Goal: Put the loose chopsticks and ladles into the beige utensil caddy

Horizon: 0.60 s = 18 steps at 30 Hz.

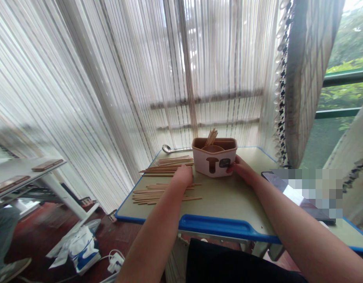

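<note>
A pink-and-white cutlery holder [214,160] stands at the far middle of the desk [228,196], with a few wooden chopsticks [211,137] upright in its back compartment. My right hand [242,169] rests against the holder's right side, fingers curled on it. My left hand [183,175] lies over loose wooden chopsticks [166,167] to the holder's left; its fingers are hidden behind the wrist. A second heap of chopsticks [158,192] lies nearer, left of my left forearm. A metal spoon [172,149] lies behind them near the curtain.
The desk has a blue rim and a blue pencil tray [217,226] at its near edge. A dark phone [299,196] lies at the right, partly blurred. Sheer curtains hang behind. A white table [25,173], bags [81,247] and cables sit at lower left.
</note>
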Motion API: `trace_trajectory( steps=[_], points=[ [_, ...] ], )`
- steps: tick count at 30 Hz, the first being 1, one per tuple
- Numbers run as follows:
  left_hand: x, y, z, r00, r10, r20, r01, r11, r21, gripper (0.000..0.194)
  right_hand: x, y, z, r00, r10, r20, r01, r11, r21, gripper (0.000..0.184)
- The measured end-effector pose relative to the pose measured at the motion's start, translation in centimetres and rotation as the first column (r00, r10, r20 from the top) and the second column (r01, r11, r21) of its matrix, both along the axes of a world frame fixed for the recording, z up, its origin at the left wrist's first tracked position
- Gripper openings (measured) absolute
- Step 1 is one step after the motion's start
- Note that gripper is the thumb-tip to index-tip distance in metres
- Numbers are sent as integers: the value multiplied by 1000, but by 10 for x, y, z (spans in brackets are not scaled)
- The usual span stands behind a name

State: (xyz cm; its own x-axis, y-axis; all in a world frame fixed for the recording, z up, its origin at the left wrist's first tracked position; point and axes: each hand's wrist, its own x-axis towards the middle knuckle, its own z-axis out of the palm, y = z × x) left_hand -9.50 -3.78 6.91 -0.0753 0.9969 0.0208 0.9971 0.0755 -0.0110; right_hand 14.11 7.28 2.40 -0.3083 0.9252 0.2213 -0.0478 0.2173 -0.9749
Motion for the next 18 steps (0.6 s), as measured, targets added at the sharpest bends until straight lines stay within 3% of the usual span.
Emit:
trace_trajectory(
  steps=[9,13,16,18],
  points=[
    [13,-9,9,997,-66,38,62,994,91,31,2,7,-6,1000,15,22,-16,999,33,45],
    [-4,-28,13,999,-34,23,34,999,4,32,3,8,-7,999,25,44,-28,999,47,43],
    [-22,-54,1,999,31,30,-32,999,22,33,4,11,-9,998,26,52,-29,998,54,42],
    [-29,-72,-14,993,79,88,-92,985,148,35,5,14,-11,998,26,51,-29,998,62,44]
  ],
)
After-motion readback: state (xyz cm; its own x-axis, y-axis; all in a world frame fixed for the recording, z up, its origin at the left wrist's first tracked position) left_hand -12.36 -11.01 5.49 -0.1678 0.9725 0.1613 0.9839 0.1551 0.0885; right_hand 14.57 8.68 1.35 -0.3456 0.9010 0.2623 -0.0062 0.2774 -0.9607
